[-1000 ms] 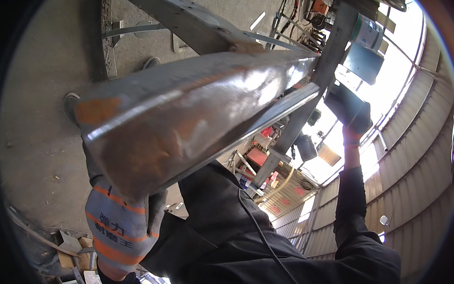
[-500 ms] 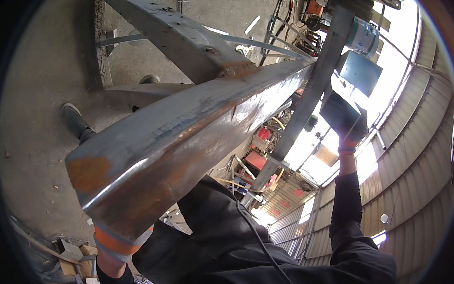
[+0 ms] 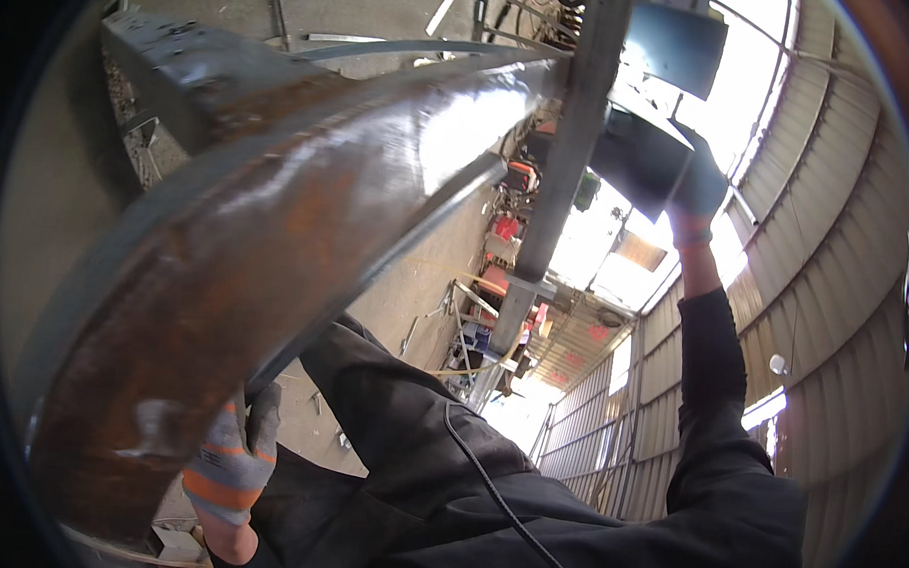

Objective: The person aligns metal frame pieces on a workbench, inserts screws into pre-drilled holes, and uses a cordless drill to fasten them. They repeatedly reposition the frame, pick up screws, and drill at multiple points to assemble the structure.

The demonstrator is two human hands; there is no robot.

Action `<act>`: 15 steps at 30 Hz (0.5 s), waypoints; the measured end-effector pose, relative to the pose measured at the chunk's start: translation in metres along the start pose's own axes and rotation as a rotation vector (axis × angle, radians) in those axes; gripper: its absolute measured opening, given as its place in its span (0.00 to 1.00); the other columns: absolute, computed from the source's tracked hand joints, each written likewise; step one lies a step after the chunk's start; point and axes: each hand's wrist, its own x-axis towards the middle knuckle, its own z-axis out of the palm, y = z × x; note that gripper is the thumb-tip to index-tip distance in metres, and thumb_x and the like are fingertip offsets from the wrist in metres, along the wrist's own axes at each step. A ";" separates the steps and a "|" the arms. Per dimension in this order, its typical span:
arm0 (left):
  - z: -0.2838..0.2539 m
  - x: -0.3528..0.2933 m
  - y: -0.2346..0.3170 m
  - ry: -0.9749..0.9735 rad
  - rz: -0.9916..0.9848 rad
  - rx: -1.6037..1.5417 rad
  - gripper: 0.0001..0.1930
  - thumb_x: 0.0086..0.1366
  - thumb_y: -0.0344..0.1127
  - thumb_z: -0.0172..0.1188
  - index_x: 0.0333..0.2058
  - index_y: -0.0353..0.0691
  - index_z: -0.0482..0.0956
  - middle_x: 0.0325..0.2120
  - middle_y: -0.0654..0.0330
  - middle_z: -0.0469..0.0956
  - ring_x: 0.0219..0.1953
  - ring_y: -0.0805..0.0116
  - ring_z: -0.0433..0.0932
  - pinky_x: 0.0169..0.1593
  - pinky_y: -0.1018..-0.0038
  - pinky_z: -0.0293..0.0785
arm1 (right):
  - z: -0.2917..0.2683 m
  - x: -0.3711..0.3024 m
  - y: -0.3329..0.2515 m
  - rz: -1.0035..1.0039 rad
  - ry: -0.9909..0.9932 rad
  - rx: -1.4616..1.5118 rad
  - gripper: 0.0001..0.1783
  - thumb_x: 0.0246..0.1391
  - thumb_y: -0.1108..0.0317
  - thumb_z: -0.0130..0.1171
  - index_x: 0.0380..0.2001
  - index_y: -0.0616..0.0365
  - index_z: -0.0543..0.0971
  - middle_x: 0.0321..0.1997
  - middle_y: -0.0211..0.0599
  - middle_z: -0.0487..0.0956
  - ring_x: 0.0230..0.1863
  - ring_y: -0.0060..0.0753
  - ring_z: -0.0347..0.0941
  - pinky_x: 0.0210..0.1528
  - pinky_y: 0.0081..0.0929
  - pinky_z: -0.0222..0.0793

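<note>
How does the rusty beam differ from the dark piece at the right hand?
The rusty beam looks much longer than the dark piece. The beam's face is brown with bright glare; the piece is mostly dark. The left hand is at the beam, the right hand at the piece.

A wide opening [image 3: 743,94] glares brilliant white beside a pale ribbed wall [image 3: 840,428] on the right, while a dull grey-brown floor [image 3: 224,6] spreads across the upper left, a thin pale strip [image 3: 440,15] lying on it.
</note>
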 end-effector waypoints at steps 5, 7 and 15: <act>0.025 -0.001 -0.005 -0.048 -0.106 -0.133 0.22 0.71 0.26 0.72 0.62 0.30 0.81 0.47 0.45 0.88 0.42 0.43 0.86 0.50 0.56 0.83 | -0.004 -0.006 0.013 0.261 0.095 0.340 0.11 0.69 0.76 0.69 0.52 0.57 0.90 0.53 0.36 0.90 0.49 0.28 0.89 0.51 0.26 0.85; 0.030 0.000 -0.007 -0.088 -0.107 -0.134 0.21 0.72 0.28 0.72 0.61 0.30 0.82 0.47 0.45 0.88 0.42 0.44 0.86 0.51 0.56 0.83 | 0.002 -0.003 0.015 0.325 0.081 0.370 0.13 0.73 0.76 0.63 0.57 0.61 0.87 0.55 0.39 0.89 0.52 0.31 0.88 0.56 0.29 0.83; 0.022 0.002 -0.001 -0.048 -0.063 -0.068 0.19 0.71 0.32 0.74 0.56 0.30 0.83 0.47 0.47 0.88 0.42 0.43 0.85 0.49 0.56 0.82 | 0.043 0.025 -0.001 0.256 0.038 0.342 0.12 0.79 0.73 0.57 0.55 0.61 0.86 0.57 0.38 0.85 0.57 0.32 0.83 0.61 0.30 0.78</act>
